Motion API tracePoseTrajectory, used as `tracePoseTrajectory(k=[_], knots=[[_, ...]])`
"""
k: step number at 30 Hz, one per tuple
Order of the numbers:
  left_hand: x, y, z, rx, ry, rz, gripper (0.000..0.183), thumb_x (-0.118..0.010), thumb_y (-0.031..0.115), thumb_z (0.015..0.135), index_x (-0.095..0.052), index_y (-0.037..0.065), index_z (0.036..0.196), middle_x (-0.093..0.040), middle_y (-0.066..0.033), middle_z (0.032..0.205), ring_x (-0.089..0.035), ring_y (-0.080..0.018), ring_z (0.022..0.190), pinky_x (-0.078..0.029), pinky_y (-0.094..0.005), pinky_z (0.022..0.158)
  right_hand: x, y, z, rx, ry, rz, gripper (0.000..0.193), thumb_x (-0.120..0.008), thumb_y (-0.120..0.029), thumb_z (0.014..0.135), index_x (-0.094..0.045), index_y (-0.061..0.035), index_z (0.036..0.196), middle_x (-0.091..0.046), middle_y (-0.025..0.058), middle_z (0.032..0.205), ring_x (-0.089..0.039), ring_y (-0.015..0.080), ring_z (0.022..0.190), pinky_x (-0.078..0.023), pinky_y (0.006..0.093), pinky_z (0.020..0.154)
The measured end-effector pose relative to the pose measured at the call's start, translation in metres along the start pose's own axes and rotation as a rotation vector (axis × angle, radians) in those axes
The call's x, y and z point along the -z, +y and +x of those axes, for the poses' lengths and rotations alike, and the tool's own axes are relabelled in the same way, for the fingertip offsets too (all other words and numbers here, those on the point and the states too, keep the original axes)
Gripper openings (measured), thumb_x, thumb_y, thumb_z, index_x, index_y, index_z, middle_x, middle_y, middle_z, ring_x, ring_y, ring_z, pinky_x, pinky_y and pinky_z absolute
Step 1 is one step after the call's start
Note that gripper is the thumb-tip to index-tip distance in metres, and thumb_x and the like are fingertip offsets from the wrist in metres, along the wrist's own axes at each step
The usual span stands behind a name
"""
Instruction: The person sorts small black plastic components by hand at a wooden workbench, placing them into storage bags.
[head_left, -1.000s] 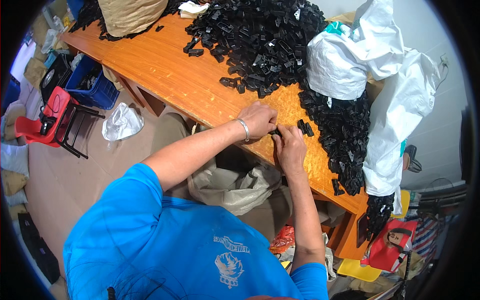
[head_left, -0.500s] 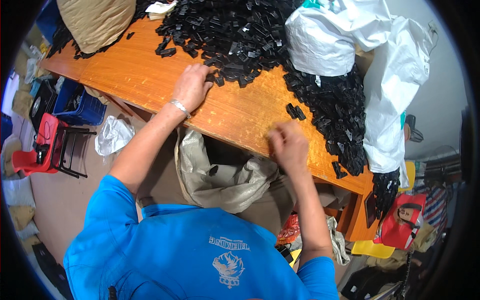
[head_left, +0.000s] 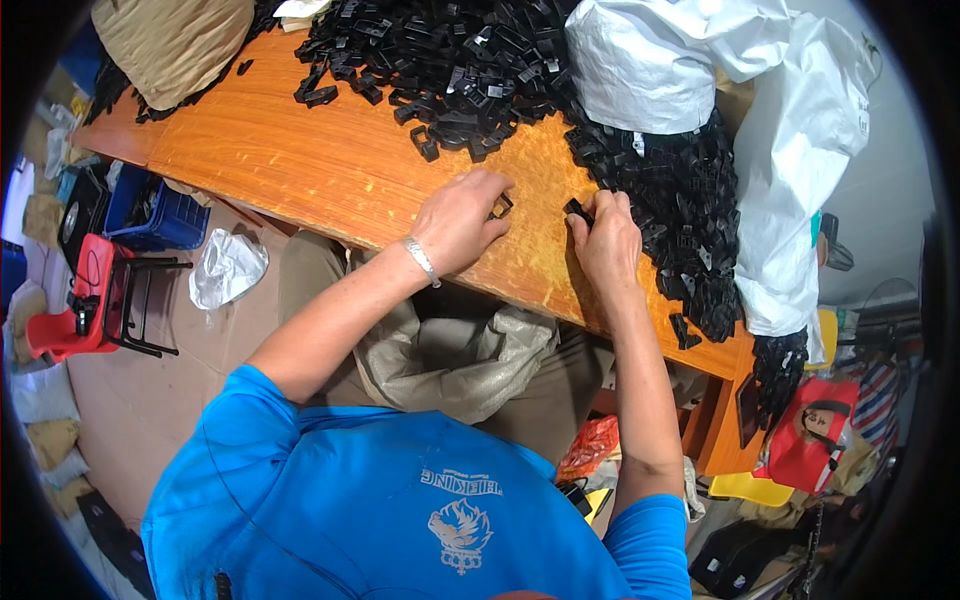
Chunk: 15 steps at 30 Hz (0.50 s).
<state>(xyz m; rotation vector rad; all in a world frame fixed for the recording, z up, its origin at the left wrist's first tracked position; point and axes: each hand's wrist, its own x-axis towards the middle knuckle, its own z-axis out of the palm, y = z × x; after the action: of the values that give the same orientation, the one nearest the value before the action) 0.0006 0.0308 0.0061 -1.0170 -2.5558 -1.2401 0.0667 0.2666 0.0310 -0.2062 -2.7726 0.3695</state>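
My left hand [head_left: 458, 217] rests on the orange wooden table [head_left: 330, 170] with its fingers curled around a small black plastic buckle piece [head_left: 501, 205]. A short way to its right, my right hand [head_left: 606, 240] pinches another black plastic piece [head_left: 576, 209] at the edge of the pile. A large heap of the same black plastic pieces [head_left: 450, 60] covers the far part of the table and runs down its right side [head_left: 690, 210]. A metal bracelet [head_left: 421, 260] circles my left wrist.
White woven sacks [head_left: 790, 140] lean over the table's right end. A tan sack [head_left: 170, 35] lies at the far left. A grey sack [head_left: 460, 360] hangs open under the table edge by my lap. A blue crate [head_left: 150, 210], red stool [head_left: 90, 300] and crumpled bag [head_left: 228, 268] sit on the floor left.
My left hand came back from the far pile toward the table's near middle, holding a black piece. My right hand went from the table edge up to the right pile and took a piece.
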Motion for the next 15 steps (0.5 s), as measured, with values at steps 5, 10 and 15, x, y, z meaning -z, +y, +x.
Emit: tracePoseTrajectory(k=[5, 10, 15], knots=[[0.003, -0.003, -0.005, -0.065, -0.012, 0.026, 0.04, -0.085, 0.004, 0.084, -0.069, 0.002, 0.12, -0.071, -0.0179, 0.112, -0.066, -0.0393, 0.112, -0.055, -0.047, 0.098, -0.002, 0.007, -0.006, -0.008, -0.015, 0.077, 0.027, -0.085, -0.007, 0.088, -0.068, -0.001, 0.108, -0.068, 0.0213, 0.105, -0.072, 0.0439, 0.094, -0.058, 0.0504, 0.083], [-0.002, -0.013, -0.002, -0.019, -0.006, 0.015, 0.038, -0.088, 0.008, 0.08, -0.075, 0.003, 0.115, -0.071, -0.0147, 0.113, -0.063, -0.0388, 0.114, -0.053, -0.0473, 0.099, -0.004, -0.023, -0.016, 0.177, 0.042, 0.35, 0.033, -0.083, -0.007, 0.088, -0.073, -0.0036, 0.119, -0.07, 0.0193, 0.108, -0.071, 0.0428, 0.098, -0.058, 0.0498, 0.085], [0.006, -0.013, 0.003, 0.059, -0.048, 0.079, 0.035, -0.093, 0.016, 0.077, -0.08, 0.006, 0.109, -0.07, -0.0128, 0.109, -0.062, -0.0369, 0.112, -0.052, -0.0453, 0.099, -0.017, -0.054, -0.008, 0.297, -0.041, 0.426, 0.029, -0.082, -0.006, 0.088, -0.074, -0.0066, 0.115, -0.065, 0.0173, 0.106, -0.07, 0.042, 0.096, -0.058, 0.0509, 0.082]])
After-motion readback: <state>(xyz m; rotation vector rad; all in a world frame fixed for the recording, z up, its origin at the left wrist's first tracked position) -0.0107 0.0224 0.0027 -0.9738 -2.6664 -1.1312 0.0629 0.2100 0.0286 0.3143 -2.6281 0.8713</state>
